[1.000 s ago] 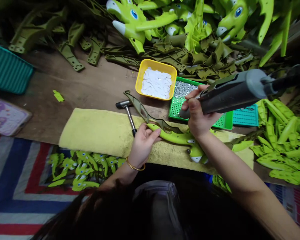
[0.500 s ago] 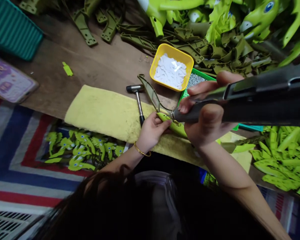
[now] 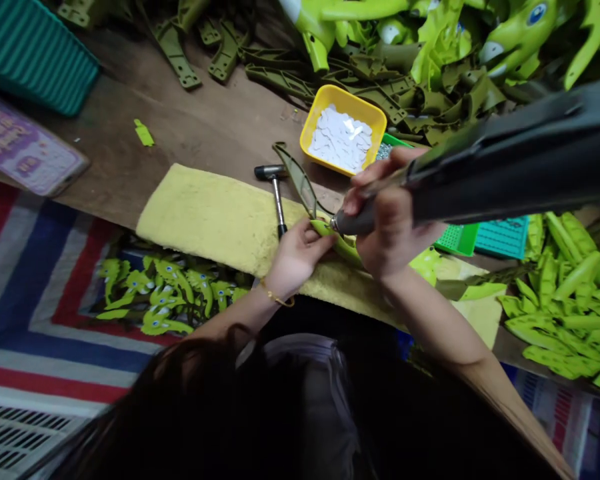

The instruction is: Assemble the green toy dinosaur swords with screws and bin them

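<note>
My left hand [image 3: 300,257] pinches a lime-green plastic toy part [image 3: 349,250] above the yellow cloth. Wrapped round the dark grip of an electric screwdriver [image 3: 500,153] is my right hand [image 3: 393,223]. The tool's metal tip meets the green part right beside my left fingertips; the exact contact point is too small to make out. An olive-green curved plastic piece [image 3: 300,177] sticks up from the far side of the green part; whether they are joined I cannot tell. Just left of it lies a small hammer [image 3: 277,193], its handle end on the cloth.
A yellow tub [image 3: 310,143] of white pieces stands beyond the cloth [image 3: 205,207]. Green trays [image 3: 460,240] sit at right, near a heap of lime parts [image 3: 570,300]. Olive parts [image 3: 380,87] pile up at the back. A teal basket [image 3: 35,53] and a phone [image 3: 30,143] are at left.
The screwdriver's rear has swung upward in view and my right hand has shifted left with it. The view has moved slightly. Both hands keep their hold on the tool and the green part.
</note>
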Demonstrator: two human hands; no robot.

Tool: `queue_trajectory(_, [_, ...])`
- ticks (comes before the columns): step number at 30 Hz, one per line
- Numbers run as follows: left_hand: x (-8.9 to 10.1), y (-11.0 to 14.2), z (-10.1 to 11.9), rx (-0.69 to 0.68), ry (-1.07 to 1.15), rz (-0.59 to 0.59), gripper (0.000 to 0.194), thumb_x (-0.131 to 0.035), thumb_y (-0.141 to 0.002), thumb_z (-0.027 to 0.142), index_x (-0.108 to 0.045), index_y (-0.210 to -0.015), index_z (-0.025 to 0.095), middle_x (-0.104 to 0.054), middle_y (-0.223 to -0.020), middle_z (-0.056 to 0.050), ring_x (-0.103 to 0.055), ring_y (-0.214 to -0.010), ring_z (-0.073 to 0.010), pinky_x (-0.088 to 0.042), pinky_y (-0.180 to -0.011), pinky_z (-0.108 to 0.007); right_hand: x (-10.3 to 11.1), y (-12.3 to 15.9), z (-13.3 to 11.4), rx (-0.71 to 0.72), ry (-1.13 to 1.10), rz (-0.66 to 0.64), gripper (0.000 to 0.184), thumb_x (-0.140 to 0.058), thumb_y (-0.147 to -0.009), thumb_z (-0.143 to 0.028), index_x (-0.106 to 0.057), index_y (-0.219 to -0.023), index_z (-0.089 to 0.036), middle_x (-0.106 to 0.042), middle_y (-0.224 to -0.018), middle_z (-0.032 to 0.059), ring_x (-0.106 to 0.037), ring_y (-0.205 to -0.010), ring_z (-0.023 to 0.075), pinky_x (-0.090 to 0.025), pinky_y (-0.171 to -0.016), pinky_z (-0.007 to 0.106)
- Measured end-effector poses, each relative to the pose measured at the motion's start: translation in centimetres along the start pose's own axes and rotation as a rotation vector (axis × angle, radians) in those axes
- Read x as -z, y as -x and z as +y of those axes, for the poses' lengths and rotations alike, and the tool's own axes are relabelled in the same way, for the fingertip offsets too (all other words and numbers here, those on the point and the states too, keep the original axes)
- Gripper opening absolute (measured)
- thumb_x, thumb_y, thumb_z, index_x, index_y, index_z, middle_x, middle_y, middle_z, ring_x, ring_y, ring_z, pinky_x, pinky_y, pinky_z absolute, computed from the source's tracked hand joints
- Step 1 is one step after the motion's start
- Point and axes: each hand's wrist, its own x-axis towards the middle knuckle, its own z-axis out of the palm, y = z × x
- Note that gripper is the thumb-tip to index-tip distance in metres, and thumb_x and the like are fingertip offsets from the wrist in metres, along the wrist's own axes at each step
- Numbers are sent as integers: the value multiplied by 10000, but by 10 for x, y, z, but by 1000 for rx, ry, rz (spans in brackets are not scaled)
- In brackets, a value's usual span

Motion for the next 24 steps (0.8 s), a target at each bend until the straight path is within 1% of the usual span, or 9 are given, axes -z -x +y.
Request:
queue_trajectory(2, [6,9,6,-180,-238,84,456,-750,-739,337,-544,-1113,176,-629,-970,-65,-636,-898,-213,-542,-862,-392,13,-11,-13,132,-109,237,392,-589,-799,-647,-559,-1015,-321,-600,-810,-50,-511,-502,53,-371,-427,230])
queue_trajectory(4, [3,14,14,-446,-597,71,550,-751,-740,294,-530,-1227,166,-573,-1168,-122,-563,-1116,-290,-456,-1009,-479,36,-18,-20,178,-117,367,353,-609,-813,-595,-601,-995,-292,-626,-829,-47,-545,-515,44,-394,-443,217])
queue_trajectory(7, [-22,10,20,-732,-1111,-267,542,-698,-793,285,-536,-1279,108,-529,-1285,-185,-429,-1272,-373,-323,-1094,-556,76,-16,-17,118,22,440,359,-540,-859,-589,-579,-1035,-278,-618,-869,-42,-586,-538,41,-458,-502,224])
queue_trajectory(10, [-52,-3,17,-839,-1413,-542,580,-666,-828,369,-529,-1299,61,-568,-1243,-213,-457,-1220,-378,-345,-1045,-540,110,-5,-13,60,187,485,413,-493,-878,-603,-555,-1088,-252,-624,-877,-17,-615,-564,68,-490,-535,258])
queue_trajectory(12, [-63,-12,13,-866,-1517,-611,599,-669,-818,440,-556,-1262,55,-617,-1144,-200,-503,-1142,-362,-368,-1004,-512,126,1,-14,48,296,539,443,-469,-882,-616,-555,-1113,-247,-632,-874,-7,-631,-589,90,-487,-535,272])
queue_trajectory(15, [-68,-22,6,-909,-1606,-641,579,-632,-833,505,-575,-1205,64,-651,-1037,-172,-558,-1026,-321,-415,-910,-440,142,6,-18,53,383,603,438,-446,-890,-611,-567,-1089,-240,-638,-854,-9,-624,-587,91,-478,-538,276])
queue_trajectory(19, [-64,-18,4,-1014,-1684,-646,524,-560,-874,524,-570,-1139,72,-656,-984,-156,-598,-906,-283,-439,-796,-376,155,3,-18,91,293,626,382,-580,-835,-574,-546,-966,-217,-601,-734,-29,-551,-494,69,-450,-493,266])
queue_trajectory(22, [-49,-3,14,-1107,-1720,-652,490,-504,-899,536,-587,-1079,88,-654,-886,-137,-611,-829,-275,-448,-745,-377,167,-5,-12,97,289,631,418,-630,-774,-605,-501,-892,-225,-564,-696,-48,-527,-475,57,-450,-498,252])
queue_trajectory(24, [-23,15,27,-1133,-1697,-624,465,-492,-907,529,-595,-1069,106,-655,-844,-123,-618,-799,-262,-455,-724,-371,179,-10,-11,125,299,635,471,-664,-710,-634,-470,-857,-231,-553,-707,-54,-537,-497,60,-465,-521,252])
